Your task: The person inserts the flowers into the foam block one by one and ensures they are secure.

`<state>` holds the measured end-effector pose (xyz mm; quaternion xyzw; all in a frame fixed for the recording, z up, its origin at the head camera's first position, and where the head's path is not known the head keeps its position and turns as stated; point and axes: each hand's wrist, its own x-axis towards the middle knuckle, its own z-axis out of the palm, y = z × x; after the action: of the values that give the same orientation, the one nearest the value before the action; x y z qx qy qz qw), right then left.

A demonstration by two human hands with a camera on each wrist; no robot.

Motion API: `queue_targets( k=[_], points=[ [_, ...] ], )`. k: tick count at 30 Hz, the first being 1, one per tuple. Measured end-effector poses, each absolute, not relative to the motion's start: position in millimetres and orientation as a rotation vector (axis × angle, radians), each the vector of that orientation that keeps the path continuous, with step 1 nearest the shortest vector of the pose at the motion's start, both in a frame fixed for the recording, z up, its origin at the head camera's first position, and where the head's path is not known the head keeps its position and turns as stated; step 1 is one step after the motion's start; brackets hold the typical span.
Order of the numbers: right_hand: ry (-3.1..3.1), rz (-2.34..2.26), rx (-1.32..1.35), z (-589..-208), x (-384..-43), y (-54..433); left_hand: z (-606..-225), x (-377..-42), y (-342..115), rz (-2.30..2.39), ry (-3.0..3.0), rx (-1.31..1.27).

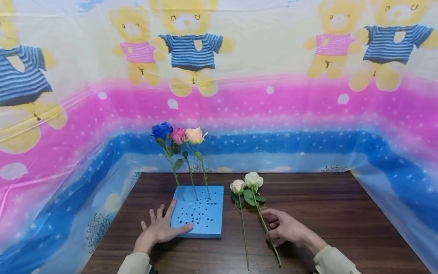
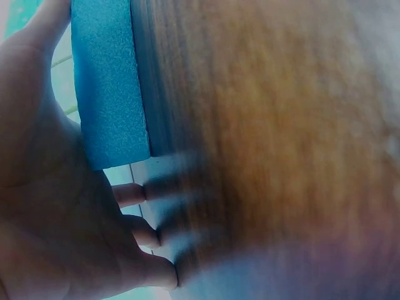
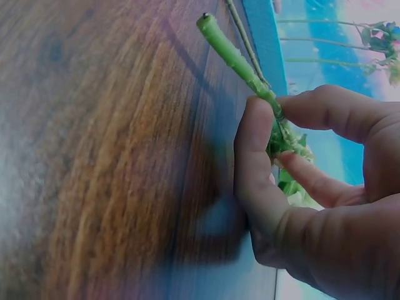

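A light blue foam block (image 1: 215,213) dotted with small holes lies on the table. My left hand (image 1: 159,229) rests against its left side with fingers spread and the thumb on its top; the left wrist view shows the block's edge (image 2: 112,87) beside the palm. Standing in the block's far part are a blue rose (image 1: 162,130), a pink rose (image 1: 178,136) and a peach rose (image 1: 195,135). My right hand (image 1: 291,231) pinches the stem of a white rose (image 1: 254,180); the stem's cut end (image 3: 215,37) sticks out past the fingers.
A cream rose (image 1: 237,186) lies on the table just left of the white one, its stem pointing toward me. The dark wooden table (image 1: 328,205) is bordered at the back and sides by a patterned cloth (image 1: 253,144) with printed bears.
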<state>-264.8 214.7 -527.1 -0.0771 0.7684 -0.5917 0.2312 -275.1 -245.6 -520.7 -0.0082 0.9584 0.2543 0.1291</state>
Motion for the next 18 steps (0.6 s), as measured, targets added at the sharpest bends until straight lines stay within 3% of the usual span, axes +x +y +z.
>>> queue_targets(
  k=[18],
  points=[
    [2.028, -1.769, -0.302, -528.0, -269.2, 222.2, -520.8, -276.4, -246.2, 0.742, 2.78, -0.027]
  ],
)
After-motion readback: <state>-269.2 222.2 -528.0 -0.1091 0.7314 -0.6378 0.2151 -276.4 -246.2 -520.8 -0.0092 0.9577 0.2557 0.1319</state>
